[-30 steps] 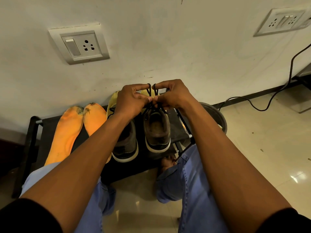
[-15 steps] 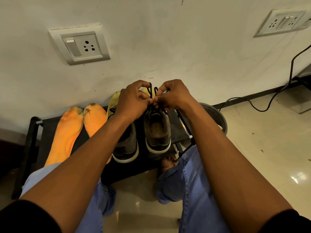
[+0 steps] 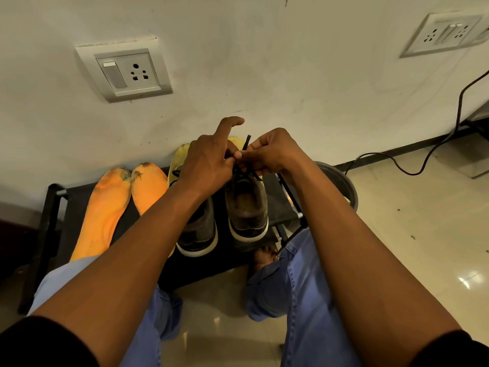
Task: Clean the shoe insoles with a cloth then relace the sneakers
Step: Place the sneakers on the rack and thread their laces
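Left index finger (image 3: 229, 125) lifted above laces (image 3: 246, 144).

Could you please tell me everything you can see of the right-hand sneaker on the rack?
The right-hand sneaker is dark brown-grey, suede-like, with a white midsole band over a dark sole. It stands upright on the black rack, heel toward the camera, close beside the other sneaker. Its opening is empty and looks worn. Its black lace rises from the eyelets; the right hand pinches it, and the left hand meets it there.
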Available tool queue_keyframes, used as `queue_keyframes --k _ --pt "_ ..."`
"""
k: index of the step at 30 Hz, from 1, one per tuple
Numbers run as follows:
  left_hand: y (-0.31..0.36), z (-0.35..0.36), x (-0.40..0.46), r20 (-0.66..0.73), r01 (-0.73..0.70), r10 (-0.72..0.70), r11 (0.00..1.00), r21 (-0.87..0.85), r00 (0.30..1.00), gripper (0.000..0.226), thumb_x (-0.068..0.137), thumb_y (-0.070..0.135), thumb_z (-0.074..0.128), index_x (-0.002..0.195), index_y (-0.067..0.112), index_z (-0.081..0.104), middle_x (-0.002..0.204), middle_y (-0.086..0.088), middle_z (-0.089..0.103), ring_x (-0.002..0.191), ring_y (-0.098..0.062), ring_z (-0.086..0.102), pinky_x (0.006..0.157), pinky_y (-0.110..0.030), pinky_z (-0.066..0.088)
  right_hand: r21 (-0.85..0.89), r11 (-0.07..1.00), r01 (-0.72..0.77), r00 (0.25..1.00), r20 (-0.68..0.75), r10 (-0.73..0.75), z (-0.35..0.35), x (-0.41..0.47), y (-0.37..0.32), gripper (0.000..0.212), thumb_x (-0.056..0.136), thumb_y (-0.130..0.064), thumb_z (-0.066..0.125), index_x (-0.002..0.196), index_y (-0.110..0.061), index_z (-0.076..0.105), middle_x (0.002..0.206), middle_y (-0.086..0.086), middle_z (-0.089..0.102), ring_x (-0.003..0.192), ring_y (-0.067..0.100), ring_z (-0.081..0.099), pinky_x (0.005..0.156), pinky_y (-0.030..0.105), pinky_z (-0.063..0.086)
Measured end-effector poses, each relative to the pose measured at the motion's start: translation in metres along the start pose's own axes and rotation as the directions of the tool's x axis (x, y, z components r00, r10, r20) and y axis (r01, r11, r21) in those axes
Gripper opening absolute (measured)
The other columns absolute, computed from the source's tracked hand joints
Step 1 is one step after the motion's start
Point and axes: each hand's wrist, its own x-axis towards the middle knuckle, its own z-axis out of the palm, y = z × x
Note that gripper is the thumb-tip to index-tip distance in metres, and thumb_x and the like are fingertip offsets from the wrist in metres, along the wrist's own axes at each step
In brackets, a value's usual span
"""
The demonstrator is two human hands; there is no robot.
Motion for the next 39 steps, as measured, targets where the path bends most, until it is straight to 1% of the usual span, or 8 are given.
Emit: queue_keyframes --k 3,8,12,15,19,23,30,39 --pt "-0.002 0.0 0.001 0.013 -0.006 0.007 0.999 -0.045 1.0 0.086 0.082 0.006 0.079 0.152 0.032 0.036 0.093 0.012 0.076 0.086 -0.004 0.068 0.09 -0.019 0.045 -0.023 1.0 0.0 1.0 0.001 0.0 0.0 0.001 0.0 0.028 0.082 -0.024 0.083 0.085 0.002 0.075 0.085 0.014 0.077 0.087 0.029 0.076 0.082 0.04 0.062" --pt "-0.006 -0.002 0.002 0.059 0.063 -0.053 0.981 -0.186 0.997 0.084 0.082 0.013 0.08 0.149 0.037 0.035 0.083 0.012 0.076 0.078 -0.005 0.072 0.087 -0.029 0.058 -0.12 0.991 0.064 0.995 -0.074 -0.073 0.007 0.008 0.001 0.011 0.082 -0.011 0.081 0.077 -0.008 0.072 0.073 0.01 0.074 0.063 0.02 0.073 0.066 0.035 0.061" --pt "-0.008 0.006 0.004 0.142 0.178 -0.137 0.926 -0.334 0.98 0.082 0.089 0.005 0.07 0.153 0.035 0.028 0.101 0.004 0.077 0.095 -0.011 0.072 0.093 -0.035 0.057 -0.245 0.96 0.133 0.981 -0.105 -0.163 0.011 0.013 0.003 0.009 0.078 -0.01 0.078 0.073 -0.013 0.071 0.069 0.002 0.072 0.072 0.021 0.073 0.075 0.046 0.062" --pt "-0.008 0.011 0.006 0.193 0.265 -0.196 0.854 -0.449 0.961 0.079 0.092 0.002 0.066 0.153 0.031 0.026 0.111 -0.003 0.074 0.101 -0.018 0.071 0.095 -0.04 0.057 -0.278 0.942 0.188 0.97 -0.099 -0.223 0.011 0.013 0.004 0.006 0.076 -0.009 0.076 0.077 -0.009 0.07 0.073 0.007 0.071 0.077 0.026 0.072 0.076 0.049 0.06" --pt "-0.01 0.011 0.01 0.163 0.344 -0.305 0.77 -0.537 0.938 0.079 0.084 -0.004 0.071 0.148 0.028 0.037 0.114 -0.007 0.072 0.102 -0.022 0.072 0.092 -0.039 0.058 -0.267 0.942 0.203 0.964 -0.114 -0.24 0.012 0.011 0.003 0.014 0.078 -0.015 0.079 0.084 -0.006 0.07 0.078 0.009 0.07 0.082 0.03 0.07 0.079 0.046 0.06" --pt "-0.011 0.004 0.011 0.142 0.39 -0.4 0.651 -0.651 0.905 0.058 0.084 -0.004 0.074 0.136 0.013 0.056 0.101 -0.009 0.076 0.094 -0.023 0.075 0.082 -0.032 0.06 -0.235 0.956 0.177 0.969 -0.127 -0.211 0.013 0.014 0.006 0.01 0.083 -0.014 0.079 0.086 -0.009 0.07 0.068 -0.001 0.072 0.066 0.012 0.072 0.07 0.034 0.06" --pt "-0.006 0.0 0.007 0.061 0.339 -0.384 0.719 -0.606 0.921 0.013 0.084 0.01 0.081 0.097 0.01 0.079 0.083 -0.007 0.078 0.072 -0.016 0.075 0.064 -0.022 0.058 -0.224 0.959 0.174 0.968 -0.138 -0.208 0.016 0.018 0.008 0.009 0.08 -0.013 0.077 0.081 -0.012 0.069 0.08 0.008 0.073 0.077 0.025 0.074 0.074 0.048 0.062" --pt "-0.002 -0.007 0.006 0.149 0.432 -0.44 0.66 -0.615 0.885 0.01 0.086 0.017 0.08 0.085 0.007 0.079 0.082 -0.012 0.077 0.074 -0.027 0.076 0.071 -0.037 0.064 -0.078 0.992 0.102 0.98 -0.164 -0.113 0.013 0.016 0.005 0.016 0.075 -0.013 0.082 0.077 -0.008 0.067 0.077 0.014 0.072 0.069 0.028 0.074 0.064 0.041 0.064"
